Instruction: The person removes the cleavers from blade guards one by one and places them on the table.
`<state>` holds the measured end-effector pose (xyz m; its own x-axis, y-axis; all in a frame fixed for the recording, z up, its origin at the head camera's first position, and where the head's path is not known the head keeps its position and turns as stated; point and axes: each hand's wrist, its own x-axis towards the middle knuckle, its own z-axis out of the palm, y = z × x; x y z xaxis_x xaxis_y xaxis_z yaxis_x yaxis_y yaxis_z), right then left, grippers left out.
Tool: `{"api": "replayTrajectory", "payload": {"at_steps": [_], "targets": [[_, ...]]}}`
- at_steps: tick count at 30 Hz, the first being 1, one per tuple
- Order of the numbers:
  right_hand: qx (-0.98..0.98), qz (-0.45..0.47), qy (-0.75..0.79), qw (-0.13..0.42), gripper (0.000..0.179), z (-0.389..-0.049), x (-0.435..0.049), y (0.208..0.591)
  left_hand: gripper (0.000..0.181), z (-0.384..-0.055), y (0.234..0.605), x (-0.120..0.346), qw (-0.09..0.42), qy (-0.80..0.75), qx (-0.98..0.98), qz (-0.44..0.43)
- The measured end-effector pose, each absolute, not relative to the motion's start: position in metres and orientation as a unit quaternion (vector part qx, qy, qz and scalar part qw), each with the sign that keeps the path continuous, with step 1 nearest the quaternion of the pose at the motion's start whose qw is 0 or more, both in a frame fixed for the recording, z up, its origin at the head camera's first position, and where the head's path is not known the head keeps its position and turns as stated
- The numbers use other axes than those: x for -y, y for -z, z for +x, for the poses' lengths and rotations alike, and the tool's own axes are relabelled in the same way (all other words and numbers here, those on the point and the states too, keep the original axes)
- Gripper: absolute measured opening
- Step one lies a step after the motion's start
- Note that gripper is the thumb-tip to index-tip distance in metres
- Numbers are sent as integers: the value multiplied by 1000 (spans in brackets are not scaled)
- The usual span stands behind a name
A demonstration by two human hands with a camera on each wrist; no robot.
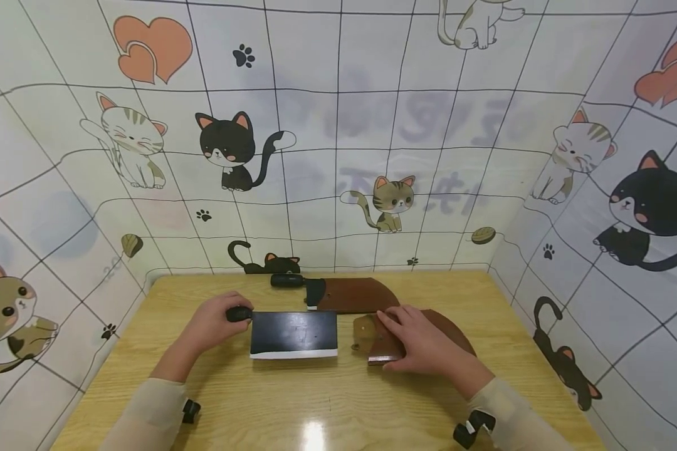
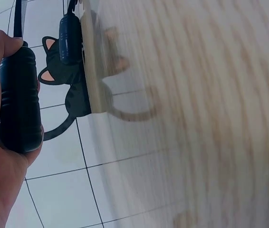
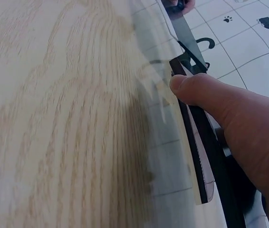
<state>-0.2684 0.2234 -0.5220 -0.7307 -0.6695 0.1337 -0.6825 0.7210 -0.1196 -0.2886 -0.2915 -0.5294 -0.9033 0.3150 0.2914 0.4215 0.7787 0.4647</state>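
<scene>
Even, bright light from overhead leaves a white glare spot on the glossy pale wooden tabletop [image 1: 314, 432]. The head view bends straight lines at its edges; both wrist views are blurred and soft up close.

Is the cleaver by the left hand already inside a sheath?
No: the cleaver lies bare on the table, the left hand gripping its handle, the right hand on an empty sheath.

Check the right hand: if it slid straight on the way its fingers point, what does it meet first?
Likely the far sheath. The right hand rests on the near sheath, fingers aimed up-left toward it. The gap between the sheaths is hard to judge from the head view.
</scene>
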Motion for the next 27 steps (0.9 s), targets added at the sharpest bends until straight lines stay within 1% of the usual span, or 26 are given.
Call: {"api": "replayTrajectory", "payload": {"at_steps": [3,10,15,20,27], "targets": [[923,372,-85,45,112,-269,-226,525,30,-288,529,294,99,270,937,-201],[924,366,-102,29,111,-270,-229,529,29,-289,533,300,100,279,930,-216],[926,362,-110,24,109,-271,-231,533,27,-292,539,305,84,282,931,-214],[926,356,-126,9,108,-274,-233,538,27,-295,545,309,72,281,934,-209],[922,359,-148,-17,109,-278,-235,548,25,-298,549,312,31,293,936,-192]]}}
